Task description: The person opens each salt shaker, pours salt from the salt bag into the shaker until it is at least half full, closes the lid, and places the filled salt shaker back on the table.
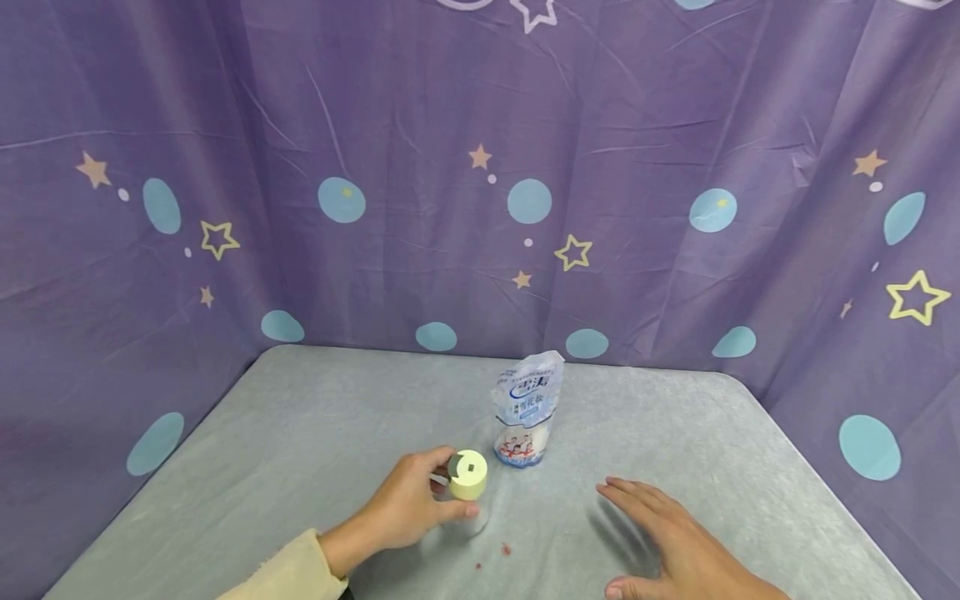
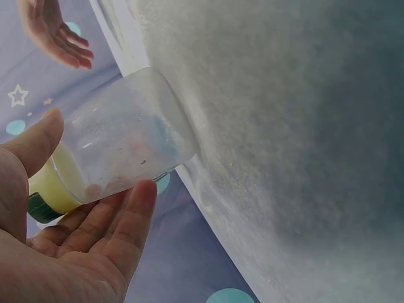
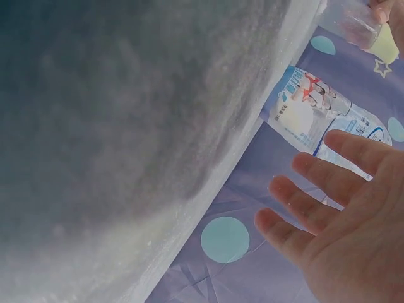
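Observation:
My left hand (image 1: 408, 504) holds a clear seasoning jar (image 2: 126, 132) between thumb and fingers, near its pale yellow lid (image 1: 468, 483). The jar stands upright, its base at the tabletop. A darker green part shows on the lid's side in the left wrist view. Just behind the jar, slightly to the right, a white and blue printed plastic pouch (image 1: 528, 408) stands upright with a crumpled top. My right hand (image 1: 671, 542) hovers over the table to the right, fingers extended and thumb apart, holding nothing. In the right wrist view its fingertips overlap the pouch.
A grey cloth-like surface covers the table (image 1: 337, 417). Small reddish spots (image 1: 506, 549) mark it in front of the jar. Purple curtains (image 1: 420, 208) with stars and blue dots enclose the back and both sides.

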A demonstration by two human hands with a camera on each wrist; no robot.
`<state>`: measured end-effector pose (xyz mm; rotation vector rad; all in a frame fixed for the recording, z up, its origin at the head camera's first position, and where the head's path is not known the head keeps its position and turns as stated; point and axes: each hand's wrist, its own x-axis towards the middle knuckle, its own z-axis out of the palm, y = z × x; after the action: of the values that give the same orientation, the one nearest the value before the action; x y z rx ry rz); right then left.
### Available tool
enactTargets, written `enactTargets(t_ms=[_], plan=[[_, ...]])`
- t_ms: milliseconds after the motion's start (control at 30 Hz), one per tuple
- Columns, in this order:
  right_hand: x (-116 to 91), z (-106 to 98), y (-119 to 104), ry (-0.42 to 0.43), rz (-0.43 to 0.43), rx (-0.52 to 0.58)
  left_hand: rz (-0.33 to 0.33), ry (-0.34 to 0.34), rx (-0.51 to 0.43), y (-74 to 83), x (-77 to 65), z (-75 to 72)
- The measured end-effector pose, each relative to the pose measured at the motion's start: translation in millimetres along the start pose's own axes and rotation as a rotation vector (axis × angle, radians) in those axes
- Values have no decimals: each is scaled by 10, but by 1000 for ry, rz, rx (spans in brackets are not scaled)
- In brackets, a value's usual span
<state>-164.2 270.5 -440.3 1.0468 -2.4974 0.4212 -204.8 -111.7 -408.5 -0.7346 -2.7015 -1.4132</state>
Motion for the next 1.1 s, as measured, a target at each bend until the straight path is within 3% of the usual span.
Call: enactTargets(t_ms=[400,767,1100], plan=[[12,-2,-21,-4,12,5,-15,-50,-26,63,5,45],[19,17,-50,-10,52,30,25,-67,-49,106,2,121],[34,-1,-79,0,64,37,4,-92,-52,140,27,174]])
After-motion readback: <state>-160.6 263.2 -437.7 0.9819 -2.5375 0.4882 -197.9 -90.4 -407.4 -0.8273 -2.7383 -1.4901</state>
